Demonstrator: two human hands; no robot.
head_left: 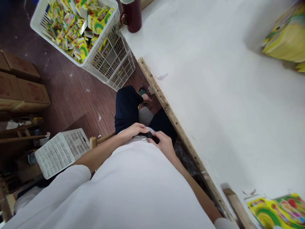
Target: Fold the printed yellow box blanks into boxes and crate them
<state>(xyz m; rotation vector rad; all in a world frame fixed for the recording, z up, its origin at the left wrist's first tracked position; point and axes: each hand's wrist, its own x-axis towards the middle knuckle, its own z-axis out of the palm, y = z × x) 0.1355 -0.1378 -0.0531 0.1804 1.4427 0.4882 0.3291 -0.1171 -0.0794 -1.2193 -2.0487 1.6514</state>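
Both hands meet at the waist of the seated person, at the hem of a smooth white shirt (133, 178). The left hand (133, 129) lies palm-down with fingers curled together over a small black object (150, 136), matte and dark, its exact shape hidden by the fingers. The right hand (164, 143) meets it from the opposite side, fingers bent and closed round the same black object; the object sits between the two hands, touching both.

Just beyond the hands are dark trousers (126, 108). To the right of the right hand runs the rough, bare wooden edge (166, 108) of a white, flat-topped table (214, 89). Well beyond the left hand stands a white plastic lattice crate (111, 60) filled with glossy yellow-green packets (76, 25). A dark red cylindrical mug (132, 14) stands on the table's far corner. Left of the left forearm lies an overturned white perforated basket (59, 152) on a ribbed reddish floor.
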